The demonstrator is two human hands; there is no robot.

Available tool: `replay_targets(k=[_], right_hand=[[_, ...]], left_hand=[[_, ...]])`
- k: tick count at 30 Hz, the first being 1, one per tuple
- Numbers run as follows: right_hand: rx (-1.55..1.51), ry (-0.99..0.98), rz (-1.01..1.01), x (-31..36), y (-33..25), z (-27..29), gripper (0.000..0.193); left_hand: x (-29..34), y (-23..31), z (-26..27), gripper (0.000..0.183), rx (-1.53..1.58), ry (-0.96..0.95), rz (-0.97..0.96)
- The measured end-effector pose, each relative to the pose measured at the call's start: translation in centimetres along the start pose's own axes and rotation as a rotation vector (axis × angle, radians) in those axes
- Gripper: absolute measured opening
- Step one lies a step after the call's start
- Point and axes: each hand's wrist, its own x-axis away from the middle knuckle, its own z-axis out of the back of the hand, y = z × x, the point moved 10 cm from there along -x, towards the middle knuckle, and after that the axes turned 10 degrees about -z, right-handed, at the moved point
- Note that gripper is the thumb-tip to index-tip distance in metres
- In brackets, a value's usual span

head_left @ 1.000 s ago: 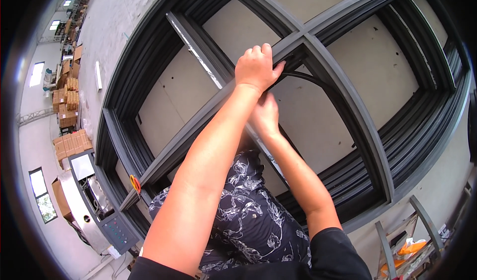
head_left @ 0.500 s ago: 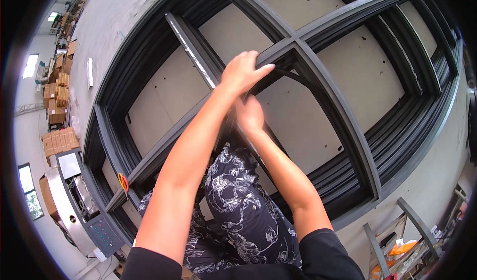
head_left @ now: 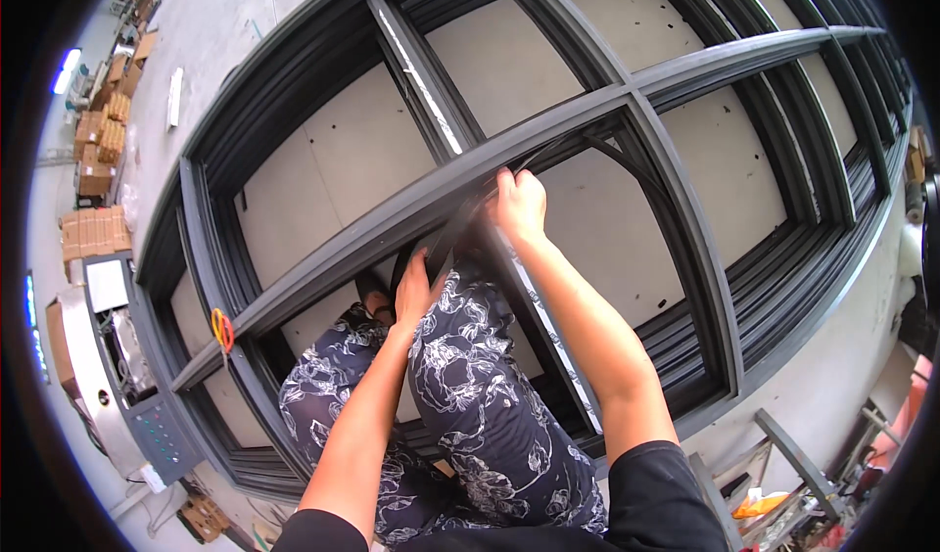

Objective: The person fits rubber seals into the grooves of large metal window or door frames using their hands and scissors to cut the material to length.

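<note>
Stacked dark grey metal window frames (head_left: 333, 251) lie flat before me, with crossing bars. A thin black flexible strip (head_left: 612, 153) loops at the inner corner of one opening and runs along the bar's inner edge toward my hands. My right hand (head_left: 519, 205) pinches it against that edge, thumb and fingertips pressed together. Lower and to the left, my left hand (head_left: 413, 293) is closed around another stretch of strip beside my knee; part of its grip is hidden. Scissors with orange-red handles (head_left: 223, 331) rest on the frame at the left.
A grey machine with a button panel (head_left: 171, 439) stands at the left edge. Cardboard boxes (head_left: 95, 231) are piled behind it. At the lower right is a metal stand (head_left: 798, 464) with an orange item. My legs in patterned trousers are among the frame bars.
My left hand has come down and back from above the bar to beside my knee. My right hand has moved slightly up and right along the bar. The view has shifted.
</note>
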Motion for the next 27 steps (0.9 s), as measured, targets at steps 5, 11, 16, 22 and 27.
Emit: replay_targets(k=[5,11,16,22,27], right_hand=[[-0.306,-0.026,-0.437,0.3,3.0,0.0,0.035],[-0.074,0.16,-0.343,-2.0,3.5,3.8,0.036],[0.155,0.263,-0.259,-5.2,3.8,5.5,0.038],[0.112,0.191,-0.288,-4.7,2.9,5.3,0.039],[0.228,-0.106,-0.252,-4.3,0.4,7.2,0.037]], left_hand=[[-0.4,-0.4,0.8,0.05,0.108,0.245,0.045],[-3.1,8.0,8.3,0.041,0.133,0.403,-0.182],[-3.9,7.0,5.2,0.041,0.035,0.131,-0.007],[-3.9,7.0,4.3,0.052,0.11,-0.089,0.04],[-4.0,6.6,5.3,0.049,0.106,-0.084,0.08]])
